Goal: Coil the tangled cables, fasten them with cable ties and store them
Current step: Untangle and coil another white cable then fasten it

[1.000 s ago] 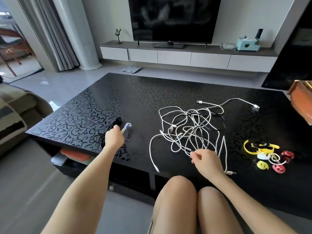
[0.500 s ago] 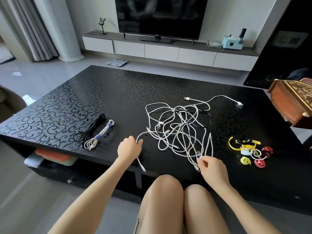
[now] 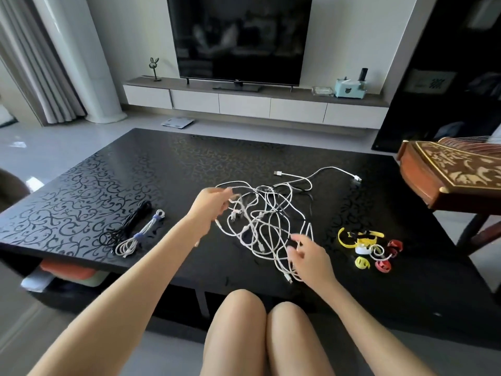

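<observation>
Evidently limp and light, the cables point(image 3: 260, 221) snag easily: grasp near a plug point(image 3: 278, 173). Left hand point(image 3: 208, 206), blurred, seems to pinch one; right hand point(image 3: 310, 257) has fingers spread.

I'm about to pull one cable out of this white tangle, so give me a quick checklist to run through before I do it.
1. Loose ends showing: ok, two plugs lie beyond the white tangle.
2. Grip of left hand on a strand: cannot tell, blurred.
3. Free right hand: ok, fingers spread.
4. Reach to cable ties: ok, right of the tangle.
5. Room from finished coils: ok, apart on the left.
</observation>
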